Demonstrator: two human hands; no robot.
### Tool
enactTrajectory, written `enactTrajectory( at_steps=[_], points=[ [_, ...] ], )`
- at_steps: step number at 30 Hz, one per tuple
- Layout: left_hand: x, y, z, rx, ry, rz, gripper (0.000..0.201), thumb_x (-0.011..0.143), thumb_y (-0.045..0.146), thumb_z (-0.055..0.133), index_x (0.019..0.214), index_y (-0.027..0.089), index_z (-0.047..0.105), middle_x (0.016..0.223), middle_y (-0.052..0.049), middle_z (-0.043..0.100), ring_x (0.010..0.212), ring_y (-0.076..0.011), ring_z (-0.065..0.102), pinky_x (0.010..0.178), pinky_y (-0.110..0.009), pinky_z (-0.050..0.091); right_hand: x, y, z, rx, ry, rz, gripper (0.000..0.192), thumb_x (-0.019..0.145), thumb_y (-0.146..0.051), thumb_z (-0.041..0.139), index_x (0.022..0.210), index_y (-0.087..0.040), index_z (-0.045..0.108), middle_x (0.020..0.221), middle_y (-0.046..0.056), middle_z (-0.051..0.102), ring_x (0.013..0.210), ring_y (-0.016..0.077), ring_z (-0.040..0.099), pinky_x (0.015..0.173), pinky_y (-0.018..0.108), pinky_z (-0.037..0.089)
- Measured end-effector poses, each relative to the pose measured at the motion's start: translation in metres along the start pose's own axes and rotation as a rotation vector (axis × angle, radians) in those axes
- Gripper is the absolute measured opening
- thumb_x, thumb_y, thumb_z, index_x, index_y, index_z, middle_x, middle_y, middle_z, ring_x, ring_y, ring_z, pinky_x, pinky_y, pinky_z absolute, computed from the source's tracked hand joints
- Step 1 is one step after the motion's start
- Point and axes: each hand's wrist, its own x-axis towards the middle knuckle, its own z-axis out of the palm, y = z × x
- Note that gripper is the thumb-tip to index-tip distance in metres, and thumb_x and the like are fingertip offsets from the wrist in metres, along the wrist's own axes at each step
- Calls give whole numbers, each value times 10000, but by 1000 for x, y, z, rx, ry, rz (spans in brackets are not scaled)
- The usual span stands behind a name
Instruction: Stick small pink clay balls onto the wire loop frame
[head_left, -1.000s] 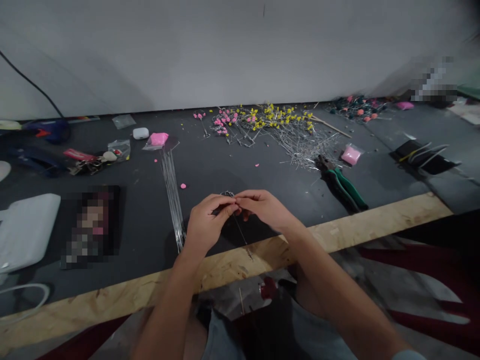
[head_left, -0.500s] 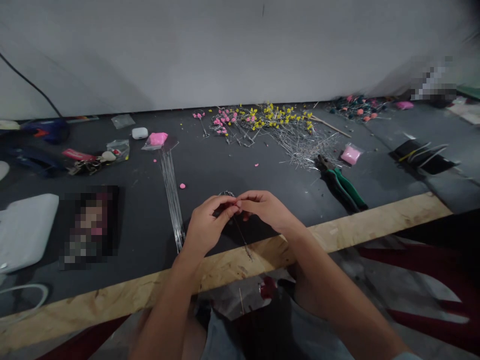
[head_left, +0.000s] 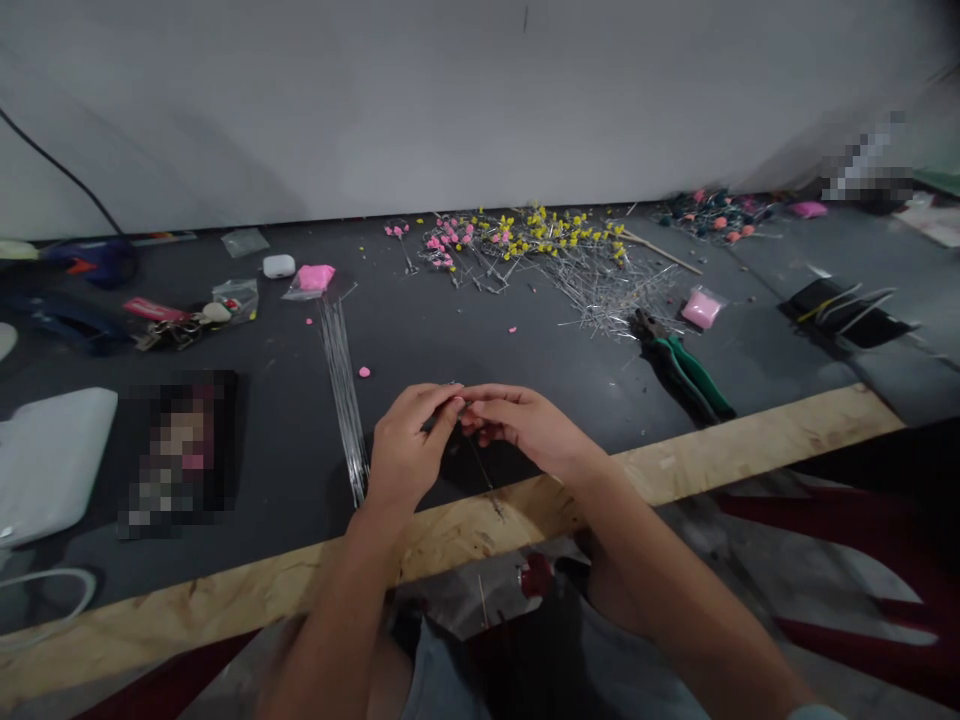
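Note:
Near the front of the dark tabletop, my left hand (head_left: 405, 440) and my right hand (head_left: 529, 425) meet at the fingertips. Both pinch the upper end of a thin wire stem (head_left: 484, 470), which slants down over the wooden front edge. Fingers cover whatever sits at that upper end. Left of my left hand lies a bundle of straight wires (head_left: 343, 395), with a small pink clay lump (head_left: 364, 372) beside it.
Wire stems with yellow tips (head_left: 559, 232) and pink tips (head_left: 450, 240) are heaped at the back. Green-handled pliers (head_left: 682, 370) lie to the right, near a bag of pink clay (head_left: 703, 307). Another pink clay packet (head_left: 315, 278), a white case (head_left: 279, 266) and keys (head_left: 169, 330) are on the left.
My fingertips have shifted slightly, and the left hand has turned a little to the left. A wire loop and a reddish bit between the fingers are now mostly covered.

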Motion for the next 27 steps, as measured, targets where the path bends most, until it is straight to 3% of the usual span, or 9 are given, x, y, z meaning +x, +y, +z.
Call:
enactTrajectory(
  at_steps=[4, 8, 11, 14, 18, 27],
  points=[
    [0, 0, 0, 39, 78, 45, 189, 863, 302, 517, 962, 233, 662, 969, -29, 645, 914, -146, 589, 850, -289, 459, -2, -2, 3, 159, -89, 34, 307, 772, -255, 602, 1076, -214, 613, 828, 9, 638, 733, 109, 608, 626, 232, 447],
    [1, -5, -1, -74, 82, -98, 195, 836, 342, 550, 934, 217, 663, 973, -29, 659, 886, -151, 608, 809, -281, 481, 1, -4, -2, 101, 32, 12, 360, 754, -259, 615, 1108, -203, 579, 812, 17, 645, 697, 113, 614, 552, 208, 434],
    [3, -12, -3, -170, 4, -238, 259, 808, 370, 574, 1001, 210, 638, 922, -31, 675, 818, -155, 628, 745, -281, 501, 4, -5, -12, -12, 177, -45, 235, 753, -270, 606, 970, -181, 617, 768, 12, 624, 633, 90, 579, 470, 177, 389],
    [5, -18, -7, -134, -143, -279, 253, 797, 359, 580, 994, 209, 631, 907, -27, 682, 813, -161, 628, 721, -278, 493, 8, -2, -22, -181, 272, -52, 181, 770, -261, 575, 925, -179, 619, 769, 23, 609, 609, 97, 560, 399, 175, 374],
    [9, -18, -12, 40, -343, -205, 178, 824, 331, 529, 889, 227, 658, 872, -8, 686, 765, -161, 616, 713, -293, 466, 15, 3, -24, -336, 272, -21, 177, 792, -222, 540, 950, -172, 601, 880, 66, 632, 637, 119, 585, 387, 193, 434],
    [25, -16, -10, 137, -486, -131, 192, 820, 278, 512, 897, 224, 679, 952, -23, 688, 887, -189, 613, 807, -310, 435, 30, 0, -19, -380, 234, 4, 169, 798, -183, 525, 957, -151, 573, 918, 75, 628, 593, 100, 575, 371, 182, 456]
  ],
)
